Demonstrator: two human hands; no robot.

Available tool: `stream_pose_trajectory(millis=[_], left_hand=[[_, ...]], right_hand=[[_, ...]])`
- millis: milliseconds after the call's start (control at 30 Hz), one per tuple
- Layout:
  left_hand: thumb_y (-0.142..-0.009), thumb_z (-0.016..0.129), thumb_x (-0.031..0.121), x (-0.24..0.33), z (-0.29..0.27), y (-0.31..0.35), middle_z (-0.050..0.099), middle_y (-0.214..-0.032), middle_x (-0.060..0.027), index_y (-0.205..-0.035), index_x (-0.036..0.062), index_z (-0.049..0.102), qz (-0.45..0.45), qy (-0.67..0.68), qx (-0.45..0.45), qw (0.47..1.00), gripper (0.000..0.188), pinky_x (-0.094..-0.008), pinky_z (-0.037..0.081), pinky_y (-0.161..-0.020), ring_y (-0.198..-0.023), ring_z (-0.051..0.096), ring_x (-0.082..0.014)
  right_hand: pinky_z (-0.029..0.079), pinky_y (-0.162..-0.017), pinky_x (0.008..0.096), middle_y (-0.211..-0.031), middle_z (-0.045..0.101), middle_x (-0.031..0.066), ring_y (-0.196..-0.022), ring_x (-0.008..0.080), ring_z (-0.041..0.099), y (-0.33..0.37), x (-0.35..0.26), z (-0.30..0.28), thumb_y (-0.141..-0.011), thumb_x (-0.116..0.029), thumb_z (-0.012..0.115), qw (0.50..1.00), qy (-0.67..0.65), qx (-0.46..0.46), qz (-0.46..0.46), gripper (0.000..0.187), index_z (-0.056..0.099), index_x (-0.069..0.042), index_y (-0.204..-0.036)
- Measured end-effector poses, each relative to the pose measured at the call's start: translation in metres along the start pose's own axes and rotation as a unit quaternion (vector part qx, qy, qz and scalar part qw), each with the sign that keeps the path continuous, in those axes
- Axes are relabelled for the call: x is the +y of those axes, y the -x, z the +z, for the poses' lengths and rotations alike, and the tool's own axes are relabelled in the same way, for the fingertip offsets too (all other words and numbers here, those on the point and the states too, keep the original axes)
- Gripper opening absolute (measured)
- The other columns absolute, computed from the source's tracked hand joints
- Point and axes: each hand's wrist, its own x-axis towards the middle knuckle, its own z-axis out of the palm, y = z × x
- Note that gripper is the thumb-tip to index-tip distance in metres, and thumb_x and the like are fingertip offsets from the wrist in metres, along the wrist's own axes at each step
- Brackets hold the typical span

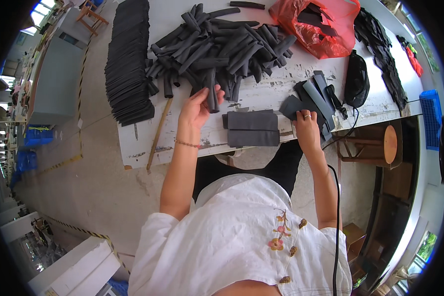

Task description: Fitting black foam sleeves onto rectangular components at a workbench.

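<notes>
Seemingly, picking is underway: roll (212,102) pinched by left hand (196,109), eleven o'clock; flat piece (289,105) touched by curled right hand (307,128), two o'clock, hold unclear; separation seems required.

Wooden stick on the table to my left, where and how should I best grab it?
Best gripped at the near end, coming from your side: there the stick reaches the front edge of the table, seemingly poking past it, while its far end runs up to the dark rolls. Being thin and flat-lying, it likely suits a top-and-bottom pinch. Your left hand holds a roll.
</notes>
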Motion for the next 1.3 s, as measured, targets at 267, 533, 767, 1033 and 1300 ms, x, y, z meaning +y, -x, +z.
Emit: stream_pose_trajectory(millis=[267,533,767,1033,1300], left_hand=[[-0.102,0.046,0.021,0.005,0.015,0.039,0.063,-0.094,-0.0116,-0.114,-0.0024,0.057,0.078,0.104,-0.115,0.985,0.029,-0.0266,0.048,-0.063,-0.07,0.057,-0.0153],[-0.101,0.049,0.028,-0.001,0.017,0.046,0.057,-0.092,-0.011,-0.113,-0.0023,0.055,0.058,0.207,-0.011,0.977,0.033,-0.0247,0.04,-0.059,-0.067,0.047,-0.0123],[-0.098,0.051,0.012,0.005,0.041,0.062,0.061,-0.117,-0.0175,-0.122,-0.0011,0.053,0.063,0.179,-0.032,0.981,0.027,-0.0406,0.052,-0.087,-0.106,0.06,-0.0304],[-0.094,0.052,0.0,0.0,0.028,0.053,0.062,-0.115,-0.0133,-0.123,0.0008,0.054,0.048,0.126,-0.066,0.989,0.029,-0.0521,0.049,-0.096,-0.115,0.058,-0.0309],[-0.093,0.06,0.011,-0.019,0.017,0.035,0.066,-0.107,-0.0146,-0.111,0.0013,0.058,0.023,0.149,-0.041,0.988,0.02,-0.0439,0.052,-0.096,-0.105,0.063,-0.0285]], right_hand=[[0.045,-0.086,0.0408,-0.11,0.059,0.0125,-0.098,0.0304,0.054,0.008,-0.011,0.004,-0.08,-0.015,0.065,0.996,0.018,0.088,-0.007,0.034,0.06,0.0,-0.111],[0.044,-0.081,0.0404,-0.107,0.061,0.0121,-0.096,0.0286,0.056,0.011,-0.01,0.019,-0.077,-0.012,0.066,0.99,0.052,0.133,-0.009,0.03,0.061,-0.003,-0.105],[0.045,-0.077,0.0397,-0.095,0.064,0.0085,-0.086,0.0258,0.059,0.002,-0.006,0.021,-0.077,-0.009,0.065,0.986,0.016,0.166,0.016,0.028,0.06,-0.005,-0.103],[0.043,-0.081,0.0402,-0.09,0.064,0.0086,-0.084,0.0296,0.06,-0.036,0.011,-0.009,-0.084,-0.001,0.058,0.95,-0.073,0.283,0.114,0.026,0.055,-0.006,-0.11],[0.043,-0.069,0.0291,-0.08,0.056,0.0083,-0.075,0.0209,0.055,-0.05,-0.018,-0.06,-0.093,0.001,0.052,0.89,-0.348,0.263,0.13,0.011,0.054,-0.004,-0.102]])
